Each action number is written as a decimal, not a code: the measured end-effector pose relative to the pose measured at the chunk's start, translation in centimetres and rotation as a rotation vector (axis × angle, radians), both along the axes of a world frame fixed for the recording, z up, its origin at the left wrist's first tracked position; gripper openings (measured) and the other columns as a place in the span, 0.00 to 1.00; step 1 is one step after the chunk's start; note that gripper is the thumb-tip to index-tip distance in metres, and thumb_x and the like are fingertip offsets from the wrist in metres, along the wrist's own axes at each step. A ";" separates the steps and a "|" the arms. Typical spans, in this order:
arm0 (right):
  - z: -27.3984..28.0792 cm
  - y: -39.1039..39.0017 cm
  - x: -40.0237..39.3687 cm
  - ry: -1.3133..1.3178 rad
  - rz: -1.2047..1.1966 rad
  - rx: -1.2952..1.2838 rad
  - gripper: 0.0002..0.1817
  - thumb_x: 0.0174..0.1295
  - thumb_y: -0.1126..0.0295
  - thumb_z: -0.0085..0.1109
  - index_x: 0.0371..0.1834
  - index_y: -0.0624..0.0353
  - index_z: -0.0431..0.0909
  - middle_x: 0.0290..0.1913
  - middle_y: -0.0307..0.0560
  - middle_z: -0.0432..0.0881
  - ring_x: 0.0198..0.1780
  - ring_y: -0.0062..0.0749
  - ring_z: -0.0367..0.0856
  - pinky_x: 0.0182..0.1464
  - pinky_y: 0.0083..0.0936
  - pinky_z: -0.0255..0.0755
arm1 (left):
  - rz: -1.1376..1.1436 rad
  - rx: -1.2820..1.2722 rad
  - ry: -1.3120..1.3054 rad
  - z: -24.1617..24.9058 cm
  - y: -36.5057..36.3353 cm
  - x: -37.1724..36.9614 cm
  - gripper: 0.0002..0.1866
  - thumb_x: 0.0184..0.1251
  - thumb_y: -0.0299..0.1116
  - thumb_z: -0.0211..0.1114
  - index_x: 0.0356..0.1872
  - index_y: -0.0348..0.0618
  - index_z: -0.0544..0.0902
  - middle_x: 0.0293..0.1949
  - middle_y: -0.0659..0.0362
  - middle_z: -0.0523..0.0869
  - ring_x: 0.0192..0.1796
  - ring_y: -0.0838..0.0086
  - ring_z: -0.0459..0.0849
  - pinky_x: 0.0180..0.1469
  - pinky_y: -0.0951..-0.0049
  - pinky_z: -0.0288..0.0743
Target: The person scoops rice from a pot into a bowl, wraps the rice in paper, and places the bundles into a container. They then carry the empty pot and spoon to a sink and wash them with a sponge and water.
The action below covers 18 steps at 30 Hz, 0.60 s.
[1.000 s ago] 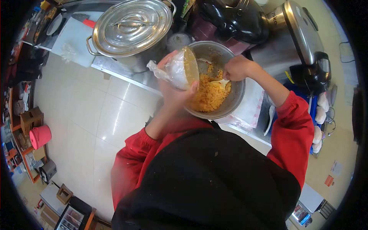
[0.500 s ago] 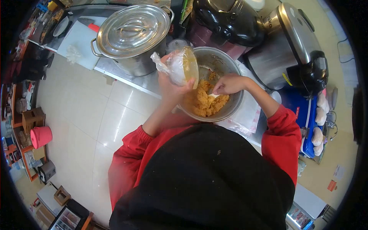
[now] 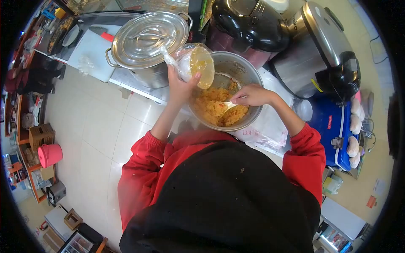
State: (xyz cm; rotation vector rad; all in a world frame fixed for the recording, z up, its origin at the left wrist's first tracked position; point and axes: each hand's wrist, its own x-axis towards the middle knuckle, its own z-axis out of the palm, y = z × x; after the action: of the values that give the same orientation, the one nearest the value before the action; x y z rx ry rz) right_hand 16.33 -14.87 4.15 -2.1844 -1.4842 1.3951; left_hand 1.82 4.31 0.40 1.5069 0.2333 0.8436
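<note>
My left hand [image 3: 180, 87] is closed around a bowl [image 3: 201, 66] lined with clear plastic, the film bunched up at its left side. The bowl is tilted, its yellowish inside facing the pot. Below and right of it stands a deep metal pot [image 3: 252, 67] with orange-coloured rice [image 3: 235, 118] at the bottom. Inside the pot, my right hand [image 3: 255, 95] grips a white rice paddle [image 3: 229, 105]. A mound of rice sits on the paddle's blade.
A lidded steel stockpot [image 3: 147, 40] stands left of the pot. Two large cookers, one black-topped [image 3: 253, 25] and one steel [image 3: 314, 46], are behind it. Plastic bags [image 3: 265, 137] lie at the counter edge. A blue cooler box [image 3: 331, 122] is at right, a white cutting board [image 3: 90, 55] at left.
The paddle has come up with rice on its blade and now shows more clearly. My left hand has shifted slightly left with the bowl, whose inside has turned more into view.
</note>
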 end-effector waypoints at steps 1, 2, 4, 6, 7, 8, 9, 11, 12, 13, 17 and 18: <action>-0.2 0.0 0.1 0.035 -0.016 -0.021 0.17 0.63 0.56 0.49 0.47 0.54 0.80 0.37 0.45 0.84 0.39 0.32 0.80 0.42 0.28 0.69 | 0.008 -0.001 0.002 -0.1 0.0 0.0 0.36 0.52 0.30 0.64 0.62 0.36 0.58 0.56 0.51 0.69 0.58 0.67 0.69 0.60 0.68 0.63; -0.3 0.0 0.3 0.070 -0.030 -0.042 0.18 0.63 0.57 0.50 0.47 0.55 0.80 0.36 0.46 0.84 0.38 0.30 0.80 0.41 0.27 0.69 | 0.016 -0.002 0.003 -0.1 0.1 0.0 0.36 0.52 0.31 0.64 0.62 0.36 0.58 0.56 0.51 0.69 0.58 0.67 0.69 0.60 0.68 0.63; -0.2 0.2 0.6 0.118 -0.061 -0.105 0.18 0.63 0.58 0.50 0.49 0.57 0.79 0.37 0.45 0.83 0.36 0.25 0.78 0.38 0.23 0.69 | 0.018 -0.086 0.003 0.0 0.2 -0.1 0.36 0.52 0.30 0.64 0.62 0.36 0.58 0.56 0.51 0.68 0.59 0.67 0.69 0.61 0.68 0.62; -0.1 0.1 0.9 0.200 -0.124 -0.111 0.18 0.64 0.60 0.50 0.50 0.59 0.78 0.37 0.43 0.82 0.35 0.21 0.76 0.36 0.19 0.69 | 0.000 -0.252 0.001 0.4 0.3 -0.4 0.37 0.50 0.27 0.65 0.63 0.36 0.58 0.57 0.51 0.69 0.59 0.67 0.69 0.61 0.69 0.62; -0.2 0.0 1.0 0.258 -0.170 -0.086 0.18 0.64 0.60 0.51 0.50 0.60 0.78 0.36 0.42 0.81 0.34 0.19 0.74 0.35 0.17 0.68 | -0.012 -0.264 -0.020 0.4 0.6 -0.7 0.36 0.51 0.27 0.64 0.63 0.36 0.58 0.57 0.52 0.68 0.59 0.67 0.69 0.62 0.69 0.62; -0.2 -0.1 1.2 0.315 -0.217 -0.060 0.18 0.64 0.61 0.51 0.50 0.61 0.78 0.36 0.40 0.81 0.33 0.18 0.73 0.34 0.15 0.68 | -0.024 -0.274 -0.042 0.4 1.1 -1.1 0.36 0.53 0.27 0.63 0.63 0.36 0.57 0.58 0.52 0.68 0.59 0.67 0.68 0.62 0.69 0.62; -0.3 -0.4 1.6 0.337 -0.236 -0.053 0.18 0.64 0.61 0.51 0.50 0.61 0.78 0.36 0.39 0.80 0.32 0.17 0.72 0.34 0.15 0.67 | -0.036 -0.285 -0.064 0.5 1.4 -1.4 0.35 0.54 0.28 0.61 0.64 0.36 0.57 0.58 0.52 0.68 0.60 0.67 0.68 0.62 0.69 0.62; -0.5 -0.9 2.5 0.379 -0.269 -0.040 0.18 0.64 0.62 0.52 0.51 0.62 0.77 0.36 0.37 0.79 0.32 0.16 0.70 0.34 0.13 0.67 | -0.008 -0.250 -0.054 1.0 1.4 -2.3 0.35 0.56 0.38 0.59 0.64 0.37 0.57 0.59 0.53 0.67 0.60 0.68 0.68 0.62 0.68 0.62; 0.4 -1.0 2.7 0.357 -0.292 -0.042 0.18 0.64 0.62 0.52 0.50 0.63 0.77 0.34 0.35 0.78 0.30 0.15 0.69 0.32 0.13 0.66 | 0.014 -0.243 -0.019 0.9 1.5 -2.7 0.39 0.56 0.48 0.60 0.65 0.39 0.57 0.59 0.53 0.67 0.61 0.67 0.67 0.62 0.67 0.62; 2.2 -1.2 2.8 0.335 -0.317 -0.045 0.18 0.64 0.62 0.52 0.50 0.63 0.77 0.32 0.34 0.78 0.29 0.15 0.68 0.30 0.13 0.65 | 0.035 -0.237 0.016 1.1 1.4 -3.0 0.43 0.56 0.58 0.61 0.65 0.40 0.56 0.60 0.53 0.66 0.62 0.67 0.67 0.62 0.66 0.62; 5.8 -3.5 4.4 0.301 -0.321 0.029 0.19 0.64 0.60 0.53 0.49 0.64 0.78 0.23 0.28 0.69 0.23 0.10 0.60 0.23 0.12 0.54 | -0.022 -0.407 0.057 3.2 -1.0 -3.5 0.35 0.63 0.48 0.58 0.65 0.41 0.57 0.58 0.53 0.68 0.59 0.68 0.70 0.60 0.67 0.65; 6.9 -3.9 4.5 0.286 -0.336 0.040 0.18 0.64 0.60 0.53 0.49 0.64 0.78 0.21 0.29 0.68 0.22 0.10 0.60 0.22 0.13 0.54 | -0.029 -0.383 0.100 2.9 -1.3 -3.4 0.33 0.64 0.44 0.57 0.65 0.42 0.57 0.58 0.53 0.69 0.57 0.68 0.71 0.59 0.68 0.66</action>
State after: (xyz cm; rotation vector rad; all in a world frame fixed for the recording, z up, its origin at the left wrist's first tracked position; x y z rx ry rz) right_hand 20.82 -18.80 11.00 -1.9902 -0.9863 1.4661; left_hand -1.54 3.01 3.30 1.1900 0.4215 0.6573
